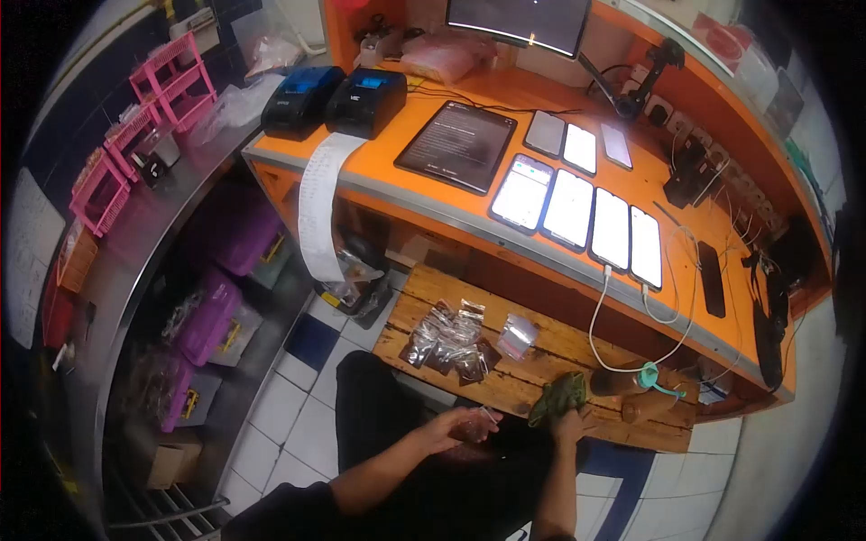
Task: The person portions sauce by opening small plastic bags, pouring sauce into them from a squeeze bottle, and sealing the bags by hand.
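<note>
My left hand (441, 433) is closed on a small clear plastic bag (474, 427) with something dark red-brown in it, held over my lap. At the front edge of a wooden bench (532, 383), my right hand (570, 426) has its fingers at a crumpled dark green cloth-like thing (561, 397), partly hiding it. A pile of small filled plastic packets (446, 338) with dark contents lies on the bench's left part. Right of the pile rests a little stack of clear plastic bags (517, 335).
A dark tumbler with a teal strap (649, 374) and a brown container (642, 410) are on the bench's right. Above stands an orange counter (370, 167) with several phones (570, 209), a tablet (457, 146) and receipt printers (365, 101). A white charging cable (597, 338) hangs down.
</note>
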{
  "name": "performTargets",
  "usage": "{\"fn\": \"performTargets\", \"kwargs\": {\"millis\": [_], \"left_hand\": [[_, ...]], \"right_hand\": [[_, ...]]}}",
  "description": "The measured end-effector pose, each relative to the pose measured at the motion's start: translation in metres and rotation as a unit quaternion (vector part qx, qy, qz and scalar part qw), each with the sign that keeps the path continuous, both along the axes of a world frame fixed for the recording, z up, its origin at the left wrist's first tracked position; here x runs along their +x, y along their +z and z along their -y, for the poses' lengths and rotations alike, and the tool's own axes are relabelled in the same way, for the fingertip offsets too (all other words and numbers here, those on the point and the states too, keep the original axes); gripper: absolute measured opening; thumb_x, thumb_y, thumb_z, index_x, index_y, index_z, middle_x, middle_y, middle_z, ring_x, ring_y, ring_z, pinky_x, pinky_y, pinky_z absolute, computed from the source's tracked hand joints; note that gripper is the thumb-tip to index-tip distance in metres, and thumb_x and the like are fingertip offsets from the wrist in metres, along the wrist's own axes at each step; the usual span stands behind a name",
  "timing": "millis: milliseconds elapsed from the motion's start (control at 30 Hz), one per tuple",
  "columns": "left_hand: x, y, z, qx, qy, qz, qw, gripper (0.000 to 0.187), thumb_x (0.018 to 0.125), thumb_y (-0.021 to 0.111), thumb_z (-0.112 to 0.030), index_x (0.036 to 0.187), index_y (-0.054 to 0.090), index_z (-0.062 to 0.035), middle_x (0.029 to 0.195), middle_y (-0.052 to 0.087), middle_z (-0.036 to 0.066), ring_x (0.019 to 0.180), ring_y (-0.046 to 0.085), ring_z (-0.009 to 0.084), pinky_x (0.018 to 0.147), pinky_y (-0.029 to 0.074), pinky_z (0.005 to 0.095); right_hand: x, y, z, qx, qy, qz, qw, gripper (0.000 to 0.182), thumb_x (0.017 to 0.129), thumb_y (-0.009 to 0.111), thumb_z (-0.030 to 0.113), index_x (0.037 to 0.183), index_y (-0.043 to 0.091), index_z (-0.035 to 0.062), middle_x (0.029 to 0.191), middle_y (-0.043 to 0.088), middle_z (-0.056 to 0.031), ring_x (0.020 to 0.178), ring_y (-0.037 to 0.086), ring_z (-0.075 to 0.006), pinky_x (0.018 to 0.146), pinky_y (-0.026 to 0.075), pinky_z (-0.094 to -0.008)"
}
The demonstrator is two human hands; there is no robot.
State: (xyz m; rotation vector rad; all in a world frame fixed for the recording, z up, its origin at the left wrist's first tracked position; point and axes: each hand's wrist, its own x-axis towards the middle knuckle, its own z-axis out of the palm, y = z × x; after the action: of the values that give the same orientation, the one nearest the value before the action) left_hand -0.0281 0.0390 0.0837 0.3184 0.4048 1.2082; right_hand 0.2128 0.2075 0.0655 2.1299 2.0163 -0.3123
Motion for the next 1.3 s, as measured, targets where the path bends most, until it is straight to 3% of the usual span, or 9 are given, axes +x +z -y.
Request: {"fn": "performTargets", "kwargs": {"millis": [100, 167, 500, 767, 900, 933, 1033, 1133, 1300], "left_hand": [[-0.001, 0.019, -0.005, -0.033, 0.011, -0.095, 0.995, 0.049, 0.099, 0.045, -0.032, 0.129, 0.053, 0.0058, 0.108, 0.065, 0.011, 0.089, 0.057, 0.0153, 0.085, 0.045, 0.0286], [-0.003, 0.013, -0.004, -0.028, 0.0, -0.128, 0.991, 0.048, 0.099, 0.044, -0.03, 0.129, 0.053, 0.0056, 0.111, 0.065, 0.011, 0.093, 0.058, 0.0154, 0.088, 0.045, 0.0288], [-0.004, 0.055, 0.013, -0.085, -0.052, -0.118, 0.988, 0.043, 0.101, 0.047, -0.029, 0.135, 0.052, -0.0028, 0.122, 0.061, 0.009, 0.115, 0.056, 0.0136, 0.094, 0.048, 0.0277], [0.001, 0.065, 0.026, 0.036, 0.128, -0.503, 0.854, 0.026, 0.095, 0.062, -0.017, 0.114, 0.065, -0.0005, 0.105, 0.069, 0.009, 0.092, 0.064, 0.0123, 0.078, 0.051, 0.0254], [0.004, 0.071, 0.028, 0.096, 0.178, -0.557, 0.806, 0.018, 0.093, 0.063, -0.015, 0.104, 0.066, -0.0006, 0.096, 0.069, 0.01, 0.083, 0.067, 0.0165, 0.068, 0.053, 0.0272], [0.006, 0.078, 0.028, 0.086, 0.17, -0.586, 0.788, 0.015, 0.093, 0.062, -0.014, 0.101, 0.066, -0.001, 0.093, 0.067, 0.01, 0.082, 0.067, 0.0196, 0.065, 0.053, 0.0281], [0.014, 0.082, 0.029, 0.084, 0.171, -0.574, 0.796, 0.016, 0.092, 0.062, -0.014, 0.102, 0.066, -0.0014, 0.094, 0.067, 0.009, 0.081, 0.067, 0.0193, 0.063, 0.052, 0.0279], [0.025, 0.074, 0.03, 0.069, 0.191, -0.564, 0.801, 0.016, 0.092, 0.062, -0.013, 0.102, 0.065, -0.001, 0.093, 0.066, 0.009, 0.08, 0.066, 0.0185, 0.062, 0.052, 0.0278], [0.033, 0.078, 0.03, 0.066, 0.229, -0.573, 0.784, 0.014, 0.092, 0.063, -0.011, 0.1, 0.065, -0.0003, 0.091, 0.066, 0.009, 0.077, 0.065, 0.0167, 0.061, 0.051, 0.0271]], "right_hand": [[-0.019, 0.04, 0.025, 0.21, 0.092, -0.274, 0.934, 0.054, 0.081, 0.071, 0.033, 0.129, 0.058, 0.0137, 0.141, 0.041, -0.0245, 0.136, 0.032, -0.042, 0.111, 0.018, -0.0609], [-0.038, 0.077, 0.062, 0.168, 0.216, -0.434, 0.859, 0.044, 0.078, 0.075, 0.028, 0.118, 0.064, 0.0136, 0.139, 0.043, -0.0242, 0.134, 0.034, -0.0426, 0.111, 0.02, -0.0596], [-0.068, 0.132, 0.116, 0.086, 0.338, -0.386, 0.854, 0.017, 0.074, 0.078, 0.019, 0.087, 0.071, 0.0115, 0.129, 0.053, -0.0114, 0.131, 0.04, -0.0352, 0.111, 0.02, -0.057], [-0.068, 0.136, 0.114, 0.029, 0.3, -0.424, 0.854, 0.014, 0.074, 0.077, 0.02, 0.085, 0.072, 0.0127, 0.109, 0.063, -0.0075, 0.112, 0.055, -0.0284, 0.108, 0.026, -0.057], [-0.065, 0.136, 0.113, -0.076, 0.223, -0.512, 0.826, 0.012, 0.076, 0.075, 0.014, 0.077, 0.065, 0.0059, 0.097, 0.065, -0.0088, 0.084, 0.065, -0.0253, 0.108, 0.03, -0.049], [-0.063, 0.132, 0.113, -0.066, 0.232, -0.499, 0.832, 0.014, 0.078, 0.074, 0.005, 0.079, 0.06, 0.0044, 0.088, 0.066, -0.0076, 0.075, 0.065, -0.0189, 0.099, 0.042, -0.0416], [-0.062, 0.107, 0.126, -0.154, 0.012, -0.694, 0.703, 0.023, 0.077, 0.073, -0.003, 0.091, 0.057, 0.0047, 0.083, 0.067, -0.0047, 0.078, 0.064, -0.0121, 0.083, 0.051, -0.031], [-0.064, 0.097, 0.127, -0.123, 0.015, -0.762, 0.636, 0.035, 0.077, 0.071, -0.01, 0.101, 0.051, 0.0051, 0.083, 0.066, -0.0033, 0.079, 0.062, -0.0089, 0.071, 0.051, -0.0218], [-0.066, 0.085, 0.136, -0.123, -0.088, -0.803, 0.576, 0.04, 0.075, 0.071, -0.01, 0.104, 0.05, 0.0061, 0.082, 0.067, -0.0034, 0.079, 0.063, -0.01, 0.082, 0.048, -0.0264]]}}
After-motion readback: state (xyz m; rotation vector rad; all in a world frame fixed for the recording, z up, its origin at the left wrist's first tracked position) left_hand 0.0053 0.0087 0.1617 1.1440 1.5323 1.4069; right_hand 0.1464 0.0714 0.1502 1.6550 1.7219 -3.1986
